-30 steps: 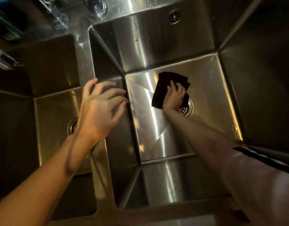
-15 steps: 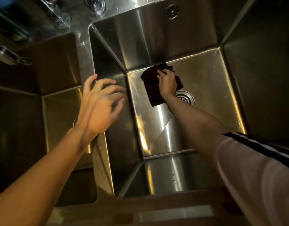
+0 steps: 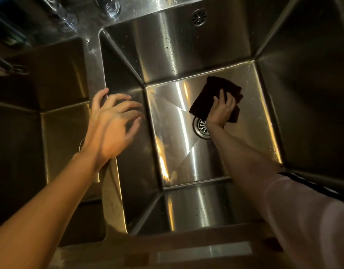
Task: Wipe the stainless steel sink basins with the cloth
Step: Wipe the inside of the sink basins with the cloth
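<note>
A deep stainless steel basin fills the middle of the view, with a second basin to its left. My right hand reaches down to the floor of the middle basin and presses a dark cloth flat near the back wall, just beyond the round drain. My wrist hides part of the drain. My left hand hovers over the divider between the two basins, fingers spread and holding nothing.
Tap bases stand on the ledge behind the divider. An overflow hole sits high on the back wall. Another dark basin wall rises on the right. A wooden counter edge runs along the front.
My right hand has slid the cloth from the back-left part of the basin floor to the right, past the drain. My left hand stays over the divider.
</note>
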Action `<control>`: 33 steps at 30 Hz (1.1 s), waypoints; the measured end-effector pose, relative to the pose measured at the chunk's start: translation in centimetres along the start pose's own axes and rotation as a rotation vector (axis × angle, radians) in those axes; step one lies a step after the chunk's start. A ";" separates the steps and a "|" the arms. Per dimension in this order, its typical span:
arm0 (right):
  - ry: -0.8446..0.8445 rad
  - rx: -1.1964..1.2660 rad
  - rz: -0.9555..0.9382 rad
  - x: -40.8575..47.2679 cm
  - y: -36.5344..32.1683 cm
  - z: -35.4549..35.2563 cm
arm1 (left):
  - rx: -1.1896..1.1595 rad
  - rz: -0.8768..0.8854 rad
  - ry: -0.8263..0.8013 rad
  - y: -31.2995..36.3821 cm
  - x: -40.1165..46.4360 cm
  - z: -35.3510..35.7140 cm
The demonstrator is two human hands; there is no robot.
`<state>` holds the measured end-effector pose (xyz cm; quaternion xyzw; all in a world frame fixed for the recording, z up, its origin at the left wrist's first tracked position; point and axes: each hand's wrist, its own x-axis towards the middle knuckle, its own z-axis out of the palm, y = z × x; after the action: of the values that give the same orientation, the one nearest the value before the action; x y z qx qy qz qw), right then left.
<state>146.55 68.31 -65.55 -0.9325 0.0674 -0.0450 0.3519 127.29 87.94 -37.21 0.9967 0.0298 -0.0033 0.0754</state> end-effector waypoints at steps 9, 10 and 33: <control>-0.352 -0.079 -0.372 8.7 0.0 -1.2 | -0.016 0.010 0.005 -0.1 -0.1 0.0; -0.369 -0.097 -0.386 10.1 0.2 -1.5 | -0.015 0.009 0.004 0.0 -0.1 0.0; -0.326 -0.159 -0.383 13.2 2.7 -3.6 | -0.047 -0.008 0.019 -0.2 0.0 0.0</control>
<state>158.86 61.86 -64.17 -0.9480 -0.1647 0.0457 0.2687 127.28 88.15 -37.21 0.9945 0.0348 0.0066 0.0988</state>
